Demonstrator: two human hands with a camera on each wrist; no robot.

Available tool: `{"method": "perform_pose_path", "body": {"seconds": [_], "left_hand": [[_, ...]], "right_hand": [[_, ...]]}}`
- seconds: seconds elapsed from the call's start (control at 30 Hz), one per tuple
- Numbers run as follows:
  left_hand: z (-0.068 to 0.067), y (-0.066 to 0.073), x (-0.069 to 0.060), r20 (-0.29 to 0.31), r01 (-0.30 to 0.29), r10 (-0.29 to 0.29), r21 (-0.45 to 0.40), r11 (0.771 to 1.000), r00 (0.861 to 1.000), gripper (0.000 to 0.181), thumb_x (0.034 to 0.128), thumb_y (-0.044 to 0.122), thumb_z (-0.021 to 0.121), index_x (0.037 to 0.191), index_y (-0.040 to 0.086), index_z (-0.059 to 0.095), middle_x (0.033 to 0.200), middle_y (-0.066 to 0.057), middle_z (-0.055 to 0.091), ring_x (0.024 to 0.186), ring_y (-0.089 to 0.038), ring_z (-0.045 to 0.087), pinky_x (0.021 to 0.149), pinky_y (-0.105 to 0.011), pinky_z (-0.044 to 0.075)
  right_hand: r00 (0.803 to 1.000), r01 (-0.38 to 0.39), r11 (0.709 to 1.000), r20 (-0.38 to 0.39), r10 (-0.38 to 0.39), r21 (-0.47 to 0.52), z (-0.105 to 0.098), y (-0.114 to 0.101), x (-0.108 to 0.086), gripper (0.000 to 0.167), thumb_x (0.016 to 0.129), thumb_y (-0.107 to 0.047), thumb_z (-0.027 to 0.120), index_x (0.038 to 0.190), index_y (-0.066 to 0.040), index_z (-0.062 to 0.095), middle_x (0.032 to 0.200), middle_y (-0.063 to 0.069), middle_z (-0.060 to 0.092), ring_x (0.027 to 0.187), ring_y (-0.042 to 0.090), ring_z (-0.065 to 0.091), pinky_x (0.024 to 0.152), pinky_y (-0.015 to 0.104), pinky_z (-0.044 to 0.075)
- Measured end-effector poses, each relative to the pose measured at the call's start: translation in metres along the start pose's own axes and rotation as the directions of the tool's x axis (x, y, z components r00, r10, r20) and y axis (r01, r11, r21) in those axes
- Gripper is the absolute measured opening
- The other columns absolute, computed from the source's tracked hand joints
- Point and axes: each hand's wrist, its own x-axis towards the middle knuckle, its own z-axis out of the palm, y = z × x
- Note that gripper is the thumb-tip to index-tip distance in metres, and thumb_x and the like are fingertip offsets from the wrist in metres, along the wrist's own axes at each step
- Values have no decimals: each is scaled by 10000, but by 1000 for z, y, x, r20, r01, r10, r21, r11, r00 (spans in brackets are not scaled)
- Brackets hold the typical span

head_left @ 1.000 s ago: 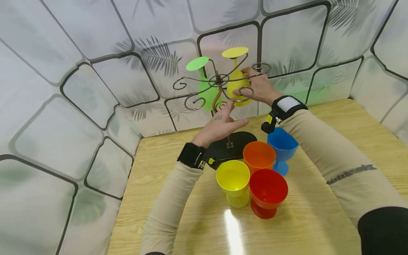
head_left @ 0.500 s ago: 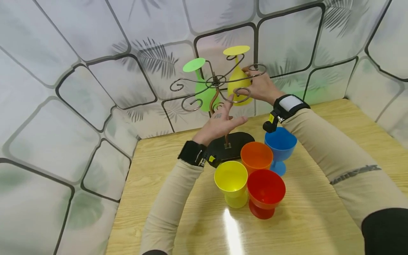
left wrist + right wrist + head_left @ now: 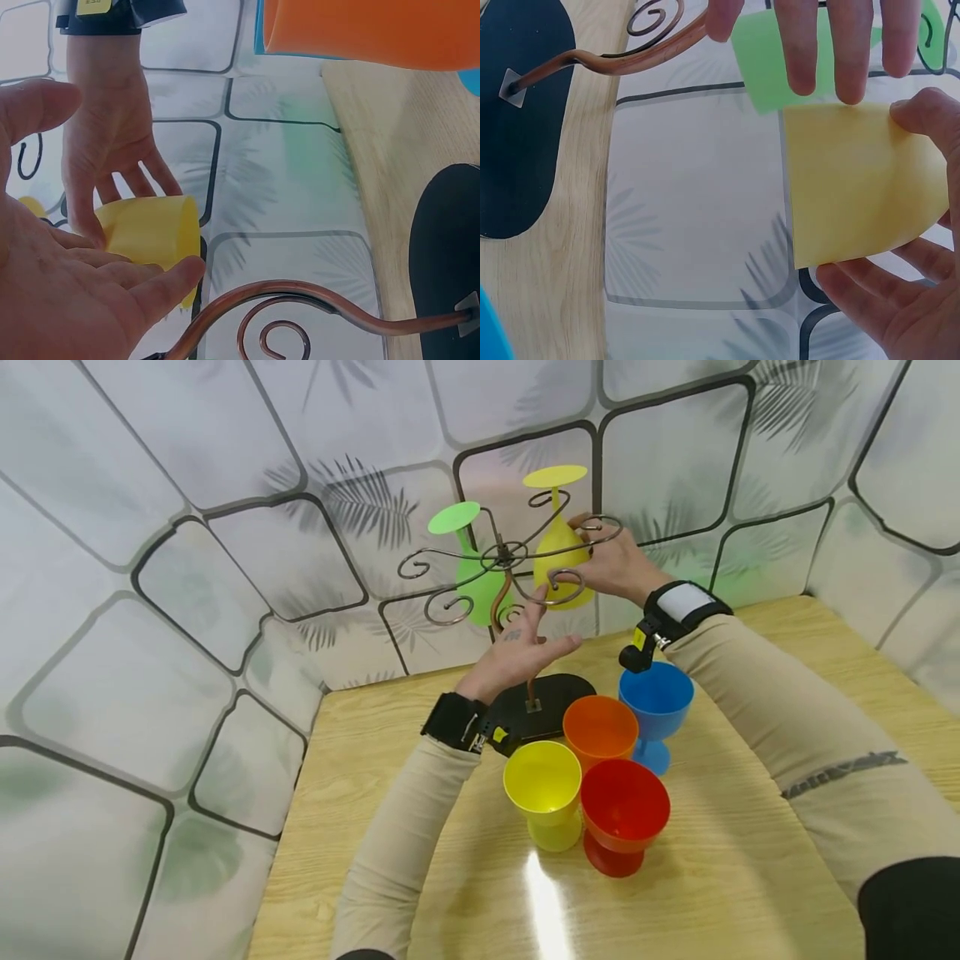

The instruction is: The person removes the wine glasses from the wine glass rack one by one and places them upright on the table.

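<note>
A wire goblet rack with a copper stem (image 3: 497, 603) stands at the back. From one of its arms a yellow goblet (image 3: 558, 537) hangs upside down, its foot above the wire curl. My right hand (image 3: 618, 564) grips this goblet's bowl from the right, thumb and fingers on opposite sides in the right wrist view. My left hand (image 3: 510, 656) is raised at the bowl's near left side, palm up with fingers extended; in the left wrist view they overlap the bowl, and contact is unclear. Left of it, a green goblet (image 3: 480, 597) hangs upside down on another arm.
The rack's black oval base (image 3: 570, 695) rests on the wooden table (image 3: 360, 827), against patterned walls. In front, close together, stand a yellow goblet (image 3: 543, 777), an orange goblet (image 3: 600, 731), a red goblet (image 3: 626, 806) and a blue goblet (image 3: 656, 697), all upright.
The hanging yellow goblet has shifted slightly right against its rack arm, and the wire's curled end now shows left of its stem. Both hands stay in nearly the same place; the view has shifted a little.
</note>
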Motion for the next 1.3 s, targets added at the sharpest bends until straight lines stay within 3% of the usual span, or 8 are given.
{"method": "perform_pose_path", "body": {"seconds": [0.3, 0.57, 0.87, 1.07, 1.3], "left_hand": [[0, -1, -3, -7, -36, 36, 12, 999, 999, 919, 996, 372, 616, 1659, 214, -1, 1713, -102, 156, 1449, -349, 439, 1147, -451, 436], [1, 1, -3, -1, -72, 72, -17, 997, 997, 929, 998, 322, 620, 1657, 222, -27, 1732, -35, 65, 1564, -215, 218, 1182, -403, 397], [-1, 5, -4, 0, -64, 64, 11, 998, 998, 919, 1007, 321, 621, 1656, 203, -18, 1728, -40, 94, 1558, -201, 232, 1183, -380, 394], [-1, 5, -5, -1, -68, 68, -12, 998, 998, 926, 1002, 320, 621, 1656, 195, -24, 1731, -40, 69, 1563, -211, 217, 1191, -398, 385], [0, 4, -6, -5, -59, 59, -15, 998, 998, 947, 993, 334, 626, 1656, 207, -38, 1721, -86, 122, 1556, -226, 243, 1186, -420, 391]], "right_hand": [[998, 50, 999, -30, -50, 10, 2, -4, -2, 766, 888, -262, 811, 1455, 112, 457, 1516, 259, 470, 1439, 415, 405, 1162, 510, 392], [997, 74, 996, -31, -73, 50, 6, -2, -2, 755, 887, -262, 806, 1461, 91, 466, 1524, 250, 464, 1431, 411, 416, 1148, 499, 416], [993, 119, 992, -7, -119, 40, 3, -2, 0, 857, 901, -438, 760, 1476, 110, 438, 1549, 269, 421, 1447, 422, 371, 1182, 488, 371], [990, 140, 987, -25, -139, 84, 3, -2, -1, 931, 863, -512, 774, 1476, 102, 438, 1522, 275, 447, 1411, 426, 424, 1145, 494, 419], [994, 105, 986, 9, -107, 133, 2, -3, -2, 992, 842, -574, 764, 1508, 58, 389, 1492, 334, 445, 1386, 468, 449, 1103, 544, 451]]}}
